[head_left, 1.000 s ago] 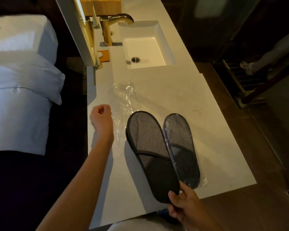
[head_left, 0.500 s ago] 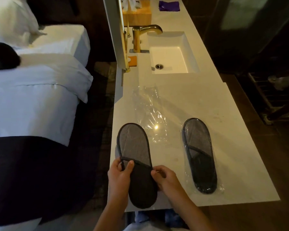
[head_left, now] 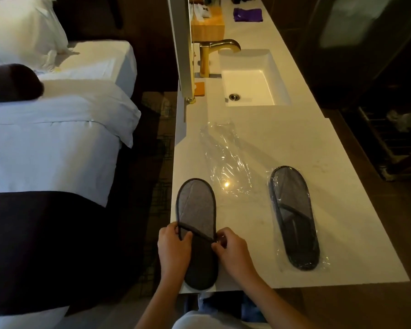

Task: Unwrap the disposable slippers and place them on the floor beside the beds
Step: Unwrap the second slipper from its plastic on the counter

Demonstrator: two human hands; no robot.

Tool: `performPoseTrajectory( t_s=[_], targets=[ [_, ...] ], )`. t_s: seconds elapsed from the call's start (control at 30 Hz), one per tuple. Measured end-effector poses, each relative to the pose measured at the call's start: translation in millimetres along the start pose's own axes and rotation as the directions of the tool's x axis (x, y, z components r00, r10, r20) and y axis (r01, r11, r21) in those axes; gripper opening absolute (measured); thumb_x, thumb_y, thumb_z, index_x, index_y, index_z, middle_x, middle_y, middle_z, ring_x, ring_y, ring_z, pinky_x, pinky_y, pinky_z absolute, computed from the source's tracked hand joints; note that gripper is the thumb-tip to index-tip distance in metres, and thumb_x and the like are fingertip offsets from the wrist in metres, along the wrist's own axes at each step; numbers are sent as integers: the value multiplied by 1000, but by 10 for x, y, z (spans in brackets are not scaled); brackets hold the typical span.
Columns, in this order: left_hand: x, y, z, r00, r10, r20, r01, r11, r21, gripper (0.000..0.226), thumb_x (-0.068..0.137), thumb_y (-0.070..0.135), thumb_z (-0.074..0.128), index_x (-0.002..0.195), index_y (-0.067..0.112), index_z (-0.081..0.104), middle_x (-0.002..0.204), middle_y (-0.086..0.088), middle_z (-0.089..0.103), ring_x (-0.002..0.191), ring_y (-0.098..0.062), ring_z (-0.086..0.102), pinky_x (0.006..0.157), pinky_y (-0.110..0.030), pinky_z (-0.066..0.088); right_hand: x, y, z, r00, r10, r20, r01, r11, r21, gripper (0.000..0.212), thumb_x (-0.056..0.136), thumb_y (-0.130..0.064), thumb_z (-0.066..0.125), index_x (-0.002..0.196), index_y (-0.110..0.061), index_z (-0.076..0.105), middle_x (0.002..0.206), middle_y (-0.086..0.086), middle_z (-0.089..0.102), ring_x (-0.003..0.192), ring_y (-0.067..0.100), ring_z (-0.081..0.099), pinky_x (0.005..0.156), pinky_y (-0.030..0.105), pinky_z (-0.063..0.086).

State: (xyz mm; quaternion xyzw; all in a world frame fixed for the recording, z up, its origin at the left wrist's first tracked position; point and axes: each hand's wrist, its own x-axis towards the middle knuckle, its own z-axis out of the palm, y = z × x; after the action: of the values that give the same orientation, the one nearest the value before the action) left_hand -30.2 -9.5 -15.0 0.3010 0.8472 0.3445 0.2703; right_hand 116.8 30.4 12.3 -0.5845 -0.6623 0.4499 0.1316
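An unwrapped grey slipper (head_left: 196, 210) with dark trim lies at the near left corner of the white counter (head_left: 252, 136). My left hand (head_left: 173, 250) pinches the left end of its strap, and my right hand (head_left: 233, 251) pinches the right end. A second grey slipper (head_left: 293, 217) lies to the right on the counter, still inside clear plastic. An empty clear wrapper (head_left: 223, 157) lies flat between and beyond the two slippers.
A white sink (head_left: 252, 86) with a gold faucet (head_left: 214, 53) sits farther along the counter. A wooden box (head_left: 208, 24) and a purple cloth (head_left: 247, 14) are at the far end. A bed (head_left: 48, 129) with white linen stands left, across a dark carpeted gap (head_left: 157, 186).
The unwrapped slipper went from my right hand beside the wrapped one to the counter's left corner. Both hands now grip its strap, which has lifted slightly.
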Motion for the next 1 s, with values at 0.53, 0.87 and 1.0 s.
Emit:
performPoseTrajectory(
  t_s=[0.53, 0.87, 1.0],
  targets=[
    [-42, 106, 366, 999, 32, -16, -29, 984, 176, 36, 88, 31, 69, 121, 19, 58, 111, -4, 63, 73, -1, 52, 57, -9, 35, 12, 317, -452, 1000, 17, 13, -18, 996, 86, 27, 93, -23, 59, 120, -25, 61, 110, -8, 64, 101, 3, 60, 86, 15, 47],
    [-685, 861, 695, 991, 132, -4, -132, 987, -88, 23, 92, 12, 63, 105, 30, 57, 88, 6, 63, 75, -7, 63, 64, -20, 51, -201, 1092, -2012, 918, 191, -347, -62, 934, 351, 18, 93, -9, 58, 90, -25, 65, 89, -8, 68, 79, 6, 65, 68, 18, 53],
    [-965, 1093, 1155, 933, 8, 361, 31, 994, -101, 28, 92, 20, 65, 116, 28, 54, 85, 3, 69, 78, -12, 67, 68, -25, 52, -199, 1432, -2154, 926, 262, -271, -196, 949, 246, 17, 96, -10, 56, 108, -17, 66, 105, -1, 67, 98, 16, 63, 85, 28, 52]
  ],
)
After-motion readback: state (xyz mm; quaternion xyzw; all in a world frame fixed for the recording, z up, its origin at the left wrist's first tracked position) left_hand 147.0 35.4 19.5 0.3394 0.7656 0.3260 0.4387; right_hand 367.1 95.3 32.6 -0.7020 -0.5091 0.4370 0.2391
